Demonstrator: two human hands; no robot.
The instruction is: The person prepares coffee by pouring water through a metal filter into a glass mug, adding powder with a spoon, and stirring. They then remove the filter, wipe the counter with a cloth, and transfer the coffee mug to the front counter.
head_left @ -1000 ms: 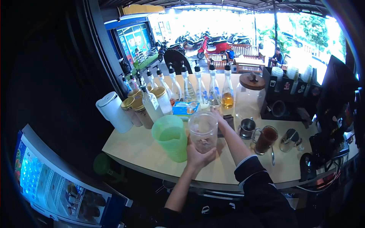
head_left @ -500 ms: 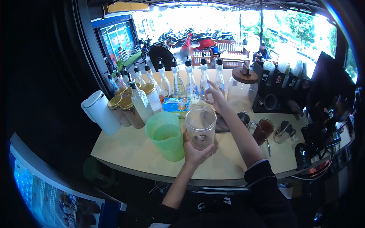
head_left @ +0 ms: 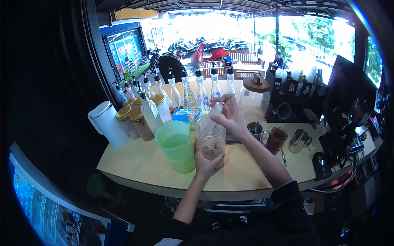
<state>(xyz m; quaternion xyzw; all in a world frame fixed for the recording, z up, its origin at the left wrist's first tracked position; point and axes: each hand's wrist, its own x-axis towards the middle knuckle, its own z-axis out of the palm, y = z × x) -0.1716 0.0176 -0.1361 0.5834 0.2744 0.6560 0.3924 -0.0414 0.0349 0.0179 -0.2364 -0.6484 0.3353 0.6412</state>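
My left hand is wrapped round the lower part of a clear jar, which stands upright with some dark bits near its bottom. Just over the jar's mouth, my right hand has its fingers curled round a small whitish thing, too blurred to name. To the left of the jar stands a green translucent pitcher, very near my left hand. A blue printed packet lies behind these two.
Pump bottles line the back of the counter. Gold-lidded jars and a white jug stand left. On the right are a wooden-lidded jar, a metal cup, a mug of brown drink and a cup rack.
My right hand has come down and slightly left, from behind the jar's rim to over its mouth. My left hand keeps its hold on the jar. The whole view has shifted slightly.
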